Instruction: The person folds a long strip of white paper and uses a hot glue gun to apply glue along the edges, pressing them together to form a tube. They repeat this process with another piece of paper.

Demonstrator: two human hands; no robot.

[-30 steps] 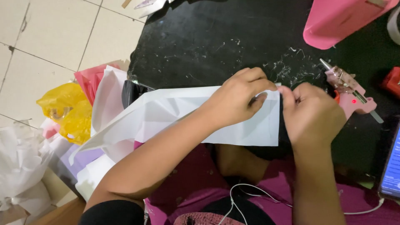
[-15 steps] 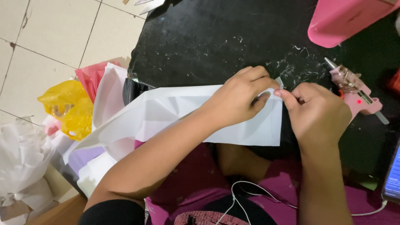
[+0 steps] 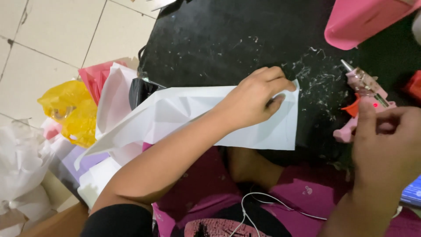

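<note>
A large white sheet of paper (image 3: 184, 114) lies creased across the near edge of a round black table (image 3: 228, 39). My left hand (image 3: 256, 98) presses down on the sheet's right end, with the thumb near its upper right corner. My right hand (image 3: 388, 145) is off the paper, to the right. Its fingers close around the handle of a pink glue gun (image 3: 362, 94), whose metal tip points up and to the left and which shows a small red light.
Dried glue strands speckle the table between the paper and the glue gun. A pink container (image 3: 364, 19) sits at the table's top right. On the tiled floor at left are a yellow plastic bag (image 3: 70, 109), pink and white sheets (image 3: 109, 94) and crumpled white wrapping (image 3: 19, 166). A white cable (image 3: 272, 206) crosses my lap.
My right hand has let go of the paper's corner, moved right and taken hold of the glue gun. My left hand stays pressed on the sheet.
</note>
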